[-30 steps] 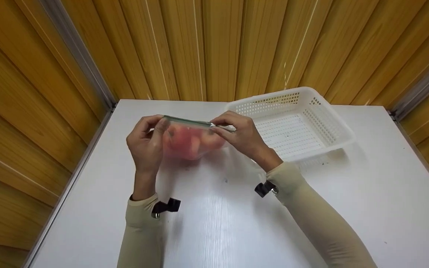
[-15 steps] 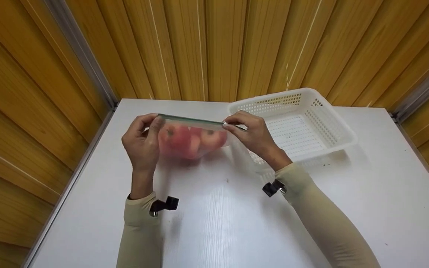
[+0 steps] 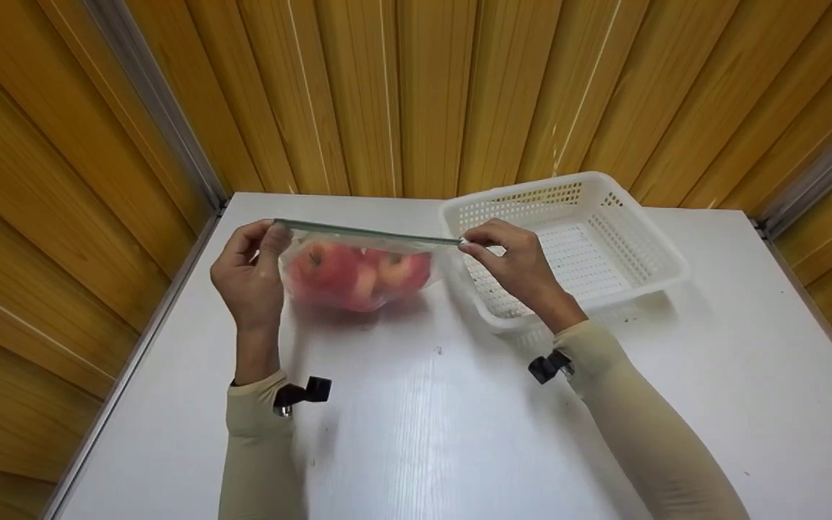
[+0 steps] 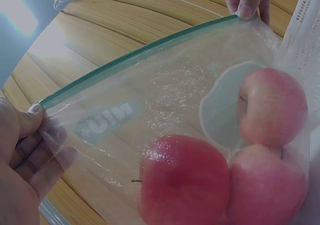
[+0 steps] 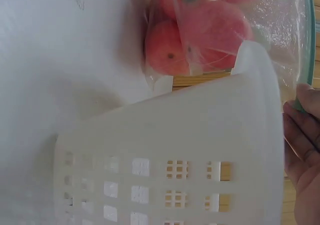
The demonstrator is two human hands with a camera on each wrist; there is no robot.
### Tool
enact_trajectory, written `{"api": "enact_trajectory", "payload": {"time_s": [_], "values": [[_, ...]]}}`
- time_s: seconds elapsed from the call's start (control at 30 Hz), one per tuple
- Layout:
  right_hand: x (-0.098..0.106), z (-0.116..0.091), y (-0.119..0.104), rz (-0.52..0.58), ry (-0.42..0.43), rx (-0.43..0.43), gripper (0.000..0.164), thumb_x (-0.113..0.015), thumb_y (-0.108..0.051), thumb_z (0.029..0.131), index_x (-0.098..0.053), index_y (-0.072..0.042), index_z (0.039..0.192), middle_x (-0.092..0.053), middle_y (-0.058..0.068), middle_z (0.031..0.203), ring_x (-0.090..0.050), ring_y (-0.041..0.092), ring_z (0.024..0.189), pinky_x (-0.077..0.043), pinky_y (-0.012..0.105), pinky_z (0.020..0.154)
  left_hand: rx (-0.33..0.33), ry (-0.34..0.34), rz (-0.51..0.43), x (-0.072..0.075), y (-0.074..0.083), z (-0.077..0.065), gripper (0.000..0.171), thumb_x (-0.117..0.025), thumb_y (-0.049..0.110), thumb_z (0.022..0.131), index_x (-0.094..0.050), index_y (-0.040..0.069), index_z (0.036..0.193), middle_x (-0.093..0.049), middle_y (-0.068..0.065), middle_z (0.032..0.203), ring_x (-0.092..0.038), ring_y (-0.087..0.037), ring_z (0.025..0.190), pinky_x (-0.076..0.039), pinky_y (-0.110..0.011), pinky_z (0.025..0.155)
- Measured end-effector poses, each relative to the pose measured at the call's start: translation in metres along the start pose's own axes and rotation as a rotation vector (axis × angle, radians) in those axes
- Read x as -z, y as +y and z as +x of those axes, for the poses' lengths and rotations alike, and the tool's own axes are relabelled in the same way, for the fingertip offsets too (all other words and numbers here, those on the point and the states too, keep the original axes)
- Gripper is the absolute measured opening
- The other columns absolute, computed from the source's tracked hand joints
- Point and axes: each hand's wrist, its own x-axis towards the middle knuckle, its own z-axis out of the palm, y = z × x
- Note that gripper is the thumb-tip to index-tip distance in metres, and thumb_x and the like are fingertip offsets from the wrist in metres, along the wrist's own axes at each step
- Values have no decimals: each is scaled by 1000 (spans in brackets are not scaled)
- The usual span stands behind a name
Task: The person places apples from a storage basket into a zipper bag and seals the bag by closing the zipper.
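A clear zip bag [image 4: 170, 105] with a green seal strip along its top holds several red apples [image 3: 326, 271]. My left hand [image 3: 250, 278] pinches the top left corner of the bag between thumb and fingers. At the other end of the strip, thumb and fingers of my right hand [image 3: 521, 263] pinch the top right corner, where a small white piece shows at the fingertips. Between both hands the strip is stretched nearly straight, sloping slightly down to the right. In the left wrist view the apples lie low in the bag, seen through the plastic.
A white plastic basket [image 3: 647, 289] with perforated walls stands on the white table [image 3: 416, 433], right of the bag and partly behind my right hand. Wood-patterned panels [image 3: 430, 94] rise behind the table and at both sides.
My hands have moved apart along the green strip, the left one leftward and the right one rightward. More of the strip shows between them, and the apples have shifted slightly left.
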Motion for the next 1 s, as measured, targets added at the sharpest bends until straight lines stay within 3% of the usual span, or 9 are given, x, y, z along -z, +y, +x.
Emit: {"api": "enact_trajectory", "payload": {"time_s": [0.27, 0.5, 0.63, 0.8, 0.9, 1.0], "values": [[0, -4, 0, 18, -14, -23, 11, -80, -9, 95, -80, -3, 105, -77, 2, 98, -72, 16, 89, -59, 25, 82, 71, -53, -3, 10, -5, 5, 8, -74, -2, 98, -75, -9, 100, -73, -13, 88, -70, -18, 81, -59, -26, 79], [0, 0, -1, 55, 19, -44, 13, -81, -8, 94, -81, -2, 105, -77, 2, 98, -73, 18, 89, -58, 22, 81, 105, -154, 30, 20, -5, 9, 10, -73, -2, 98, -75, -9, 105, -74, -14, 91, -70, -19, 83, -60, -26, 83], [2, 6, 0, 65, 57, -70, 14, -81, -8, 95, -81, -1, 106, -77, 4, 98, -74, 22, 87, -58, 21, 81, 124, -271, 116, 31, 1, 11, 10, -74, 0, 98, -77, -5, 106, -75, -13, 93, -72, -16, 85, -60, -25, 84], [7, 14, -4, 57, 64, -78, 13, -80, -7, 95, -80, -2, 107, -77, 5, 99, -74, 21, 89, -59, 24, 83, 174, -442, 264, 50, 12, 14, 8, -76, 5, 98, -80, 0, 104, -76, -11, 92, -68, -16, 84, -55, -21, 75], [9, 11, -7, 61, 0, -68, 11, -81, -6, 94, -81, -3, 105, -77, 3, 99, -74, 19, 90, -59, 26, 83, 207, -475, 360, 56, 17, 16, 9, -76, 8, 99, -81, 2, 103, -76, -11, 92, -65, -17, 83, -52, -22, 72], [9, 6, -10, 56, -85, -41, 10, -82, -6, 94, -81, -4, 103, -77, 1, 99, -74, 18, 90, -60, 29, 83, 229, -457, 462, 56, 17, 17, 11, -75, 10, 99, -81, 2, 104, -76, -11, 93, -63, -19, 84, -50, -25, 72]]}}
